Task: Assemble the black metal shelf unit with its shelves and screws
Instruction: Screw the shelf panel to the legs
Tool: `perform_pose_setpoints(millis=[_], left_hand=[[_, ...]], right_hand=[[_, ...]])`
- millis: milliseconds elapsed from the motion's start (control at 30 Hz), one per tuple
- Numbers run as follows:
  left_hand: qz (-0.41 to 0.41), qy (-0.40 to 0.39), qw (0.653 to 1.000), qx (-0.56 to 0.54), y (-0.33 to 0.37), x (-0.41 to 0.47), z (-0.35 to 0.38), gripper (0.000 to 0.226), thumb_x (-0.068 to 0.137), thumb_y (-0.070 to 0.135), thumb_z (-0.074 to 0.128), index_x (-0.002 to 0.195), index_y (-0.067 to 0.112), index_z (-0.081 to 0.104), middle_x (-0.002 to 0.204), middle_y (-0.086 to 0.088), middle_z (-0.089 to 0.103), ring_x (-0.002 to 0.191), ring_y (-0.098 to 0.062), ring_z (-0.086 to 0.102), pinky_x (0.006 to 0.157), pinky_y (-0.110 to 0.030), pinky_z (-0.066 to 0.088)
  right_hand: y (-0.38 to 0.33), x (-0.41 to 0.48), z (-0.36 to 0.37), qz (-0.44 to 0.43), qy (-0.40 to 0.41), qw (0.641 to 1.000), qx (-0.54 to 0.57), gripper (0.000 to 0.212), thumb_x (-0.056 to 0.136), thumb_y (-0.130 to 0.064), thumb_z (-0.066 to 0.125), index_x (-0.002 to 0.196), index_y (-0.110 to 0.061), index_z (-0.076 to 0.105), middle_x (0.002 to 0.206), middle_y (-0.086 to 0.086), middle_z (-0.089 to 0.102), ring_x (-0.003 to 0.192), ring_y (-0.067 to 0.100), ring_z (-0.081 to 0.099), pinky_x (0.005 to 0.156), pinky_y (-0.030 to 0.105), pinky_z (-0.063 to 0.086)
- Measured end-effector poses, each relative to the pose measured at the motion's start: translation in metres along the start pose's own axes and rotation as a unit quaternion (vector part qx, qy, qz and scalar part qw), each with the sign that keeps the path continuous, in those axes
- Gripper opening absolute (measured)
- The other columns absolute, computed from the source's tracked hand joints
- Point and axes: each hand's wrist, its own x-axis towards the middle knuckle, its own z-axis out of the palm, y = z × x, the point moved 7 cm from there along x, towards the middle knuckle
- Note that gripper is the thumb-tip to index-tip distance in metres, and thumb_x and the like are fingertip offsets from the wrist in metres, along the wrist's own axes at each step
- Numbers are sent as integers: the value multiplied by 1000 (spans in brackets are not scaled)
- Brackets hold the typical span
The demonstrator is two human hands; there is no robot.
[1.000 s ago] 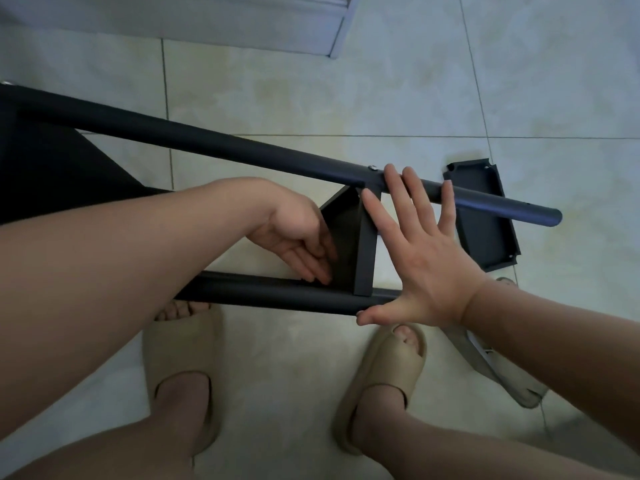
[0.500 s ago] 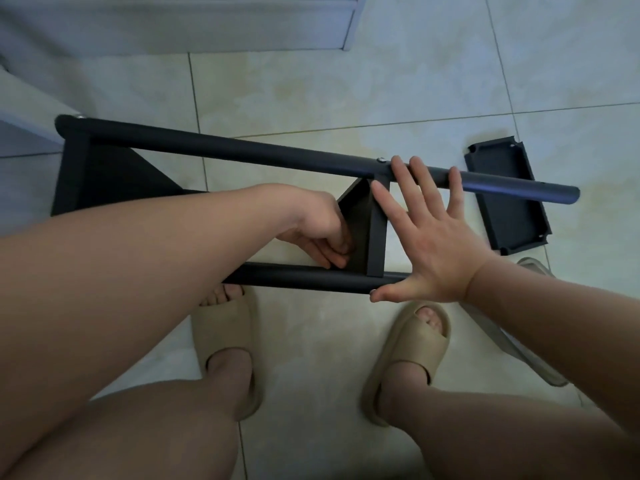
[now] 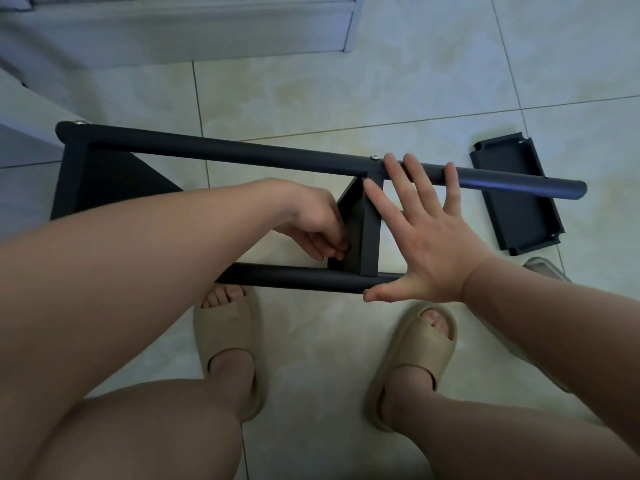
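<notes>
The black metal shelf unit lies on its side on the tiled floor. Its far pole (image 3: 242, 155) and near pole (image 3: 294, 277) run left to right. One shelf (image 3: 74, 174) is fixed at the left end. A second shelf (image 3: 369, 233) stands on edge between the poles, with a silver screw (image 3: 373, 157) above it. My left hand (image 3: 311, 226) reaches in from the left, its fingers curled against that shelf's left face; whether it holds anything is hidden. My right hand (image 3: 422, 233) lies flat and open against the shelf's right side, fingers over the far pole.
A loose black shelf tray (image 3: 516, 195) lies on the floor at the right, partly under the far pole's free end. My two feet in beige slides (image 3: 225, 341) stand just in front of the near pole. A pale wall base (image 3: 173, 29) runs along the back.
The view has pulled back and down, so the unit's left end shows. Both hands stay at the middle shelf; my left fingers have curled tighter against it.
</notes>
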Motion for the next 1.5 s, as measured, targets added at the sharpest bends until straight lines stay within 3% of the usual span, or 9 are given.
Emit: perform_pose_setpoints(millis=[100, 267, 500, 733, 900, 1500], left_hand=[[9, -38, 999, 11, 4, 2, 12, 10, 94, 2, 61, 95, 6, 70, 84, -6, 77, 67, -11, 69, 73, -28, 60], [14, -91, 996, -12, 10, 4, 26, 14, 92, -3, 61, 93, 8, 70, 79, -3, 74, 70, -13, 67, 84, -31, 58], [-10, -122, 991, -53, 6, 3, 29, 16, 92, -3, 59, 98, 7, 71, 87, -6, 73, 68, -11, 68, 74, -26, 59], [-20, -151, 987, -48, 8, 0, 32, 16, 92, -2, 60, 96, 9, 72, 87, -5, 73, 68, -11, 66, 76, -26, 58], [-26, -159, 986, -50, 5, 0, 31, 17, 92, 3, 61, 106, 9, 70, 90, -5, 72, 71, -12, 68, 79, -27, 57], [-8, -144, 988, -57, 8, -1, 31, 13, 92, 3, 61, 91, 10, 72, 80, -3, 71, 65, -11, 64, 75, -27, 57]], right_hand=[[0, 0, 1, -1, 3, 1000, 2, 132, 65, -105, 18, 163, -18, 0, 169, 18, -8, 156, 39, -9, 116, 71, -8], [0, 1, 1, -3, 7, 1000, 3, 132, 65, -104, 17, 163, -18, 1, 169, 19, -6, 156, 40, -7, 116, 71, -8], [0, 0, 0, 0, 6, 1000, 2, 133, 65, -105, 19, 163, -18, 2, 169, 19, -6, 156, 39, -7, 117, 72, -6], [-1, 1, -1, -1, 3, 1000, -6, 134, 64, -105, 22, 163, -16, 3, 169, 20, -6, 156, 40, -6, 117, 71, -6], [-1, 1, -1, -2, 1, 1000, -5, 134, 65, -105, 22, 163, -16, 1, 169, 20, -7, 156, 40, -7, 116, 73, -5], [0, 1, -1, -3, -1, 1000, -3, 134, 65, -105, 21, 163, -17, 0, 169, 19, -7, 155, 40, -8, 116, 74, -3]])
